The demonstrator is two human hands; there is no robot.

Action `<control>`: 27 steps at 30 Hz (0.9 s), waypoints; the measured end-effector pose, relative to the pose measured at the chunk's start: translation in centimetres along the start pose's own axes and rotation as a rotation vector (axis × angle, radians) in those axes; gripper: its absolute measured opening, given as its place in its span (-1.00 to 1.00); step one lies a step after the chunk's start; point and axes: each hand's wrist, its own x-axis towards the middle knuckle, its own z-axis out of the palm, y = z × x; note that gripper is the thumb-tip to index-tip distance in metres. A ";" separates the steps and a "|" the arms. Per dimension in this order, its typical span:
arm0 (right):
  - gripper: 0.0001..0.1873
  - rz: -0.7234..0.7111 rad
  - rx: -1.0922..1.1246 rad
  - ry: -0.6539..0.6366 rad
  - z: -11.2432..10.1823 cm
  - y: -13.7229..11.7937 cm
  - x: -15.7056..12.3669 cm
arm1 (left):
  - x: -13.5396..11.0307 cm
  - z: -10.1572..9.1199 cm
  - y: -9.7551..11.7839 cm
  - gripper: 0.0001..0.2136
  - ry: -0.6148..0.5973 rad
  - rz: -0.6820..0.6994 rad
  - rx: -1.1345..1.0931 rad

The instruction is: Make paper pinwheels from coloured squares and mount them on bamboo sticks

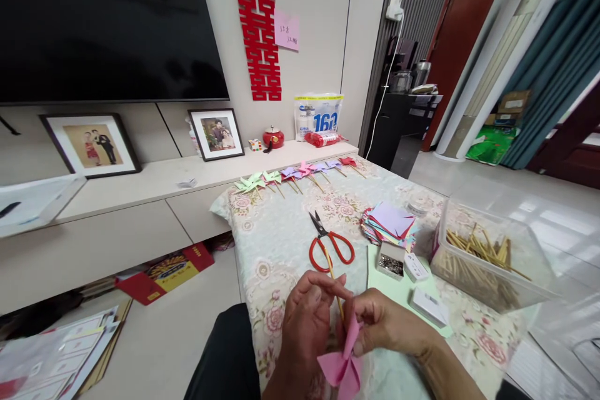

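Surface [279, 225]: pale cloth printed with pink roses and leafy sprigs, softly rumpled.
Pink pinwheel [349, 380]: smooth folded paper with curved, pointed blades, at the near edge of the surface, in the right hand.
Right hand [387, 324]: grip pinching the pinwheel's paper between thumb and fingers.
Stick [331, 266]: slim, straw-coloured, rod-shaped; it slants down between the hands, its lower end hidden by fingers.
Left hand [309, 312]: fingers bent, one reaching across the stick; whether its grip presses on anything, I cannot tell.
Scissors [322, 237]: dark metal blades slightly parted, rounded red loop handles; they lie just beyond the hands.
Green sheet [377, 284]: flat, pale paper beneath several small boxes.
Pin box [390, 264]: open, rectangular, full of shiny metal bits.
White boxes [430, 307]: two small blocks near it, one larger.
Paper stack [389, 222]: thin coloured squares fanned unevenly, lilac on top.
Tub [534, 259]: translucent plastic with flared walls, holding a tangle of sticks.
Finished row [304, 169]: green, purple, pink and red paper pinwheels along the far edge.
Cabinet [154, 184]: long, pale, smooth-fronted.
Wall strip [257, 25]: red cut-out paper.
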 end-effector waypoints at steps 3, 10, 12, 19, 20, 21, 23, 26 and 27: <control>-0.63 -0.054 0.032 0.000 -0.1 0.2 -0.1 | 0.3 0.1 1.0 -0.81 0.163 -0.006 -0.029; -0.59 -0.111 -0.047 -0.074 1.1 0.2 0.0 | -0.3 2.2 3.3 -0.71 0.215 -0.181 0.063; -0.62 -0.144 -0.107 -0.086 1.4 -0.2 -0.2 | -0.6 3.0 3.8 -0.74 0.179 -0.191 0.067; -0.76 -0.384 -0.227 0.018 -0.1 -2.9 -1.8 | -1.4 3.8 5.4 -0.70 0.255 -0.182 0.163; -0.77 -0.460 -0.240 0.029 -0.2 -3.3 -2.1 | -1.5 3.8 5.5 -0.71 0.256 -0.175 0.213; -0.79 -0.537 -0.256 0.044 0.0 -3.8 -2.4 | -1.7 3.8 5.5 -0.72 0.251 -0.170 0.261; -0.84 -0.654 -0.314 0.096 0.6 -4.7 -3.1 | -2.1 3.9 5.5 -0.75 0.233 -0.146 0.340; -0.86 -0.764 -0.490 0.197 2.2 -6.0 -4.0 | -2.6 4.0 5.5 -0.78 0.225 -0.122 0.394; -0.84 -0.794 -0.562 0.232 2.7 -6.3 -4.1 | -2.7 4.1 5.4 -0.80 0.225 -0.127 0.397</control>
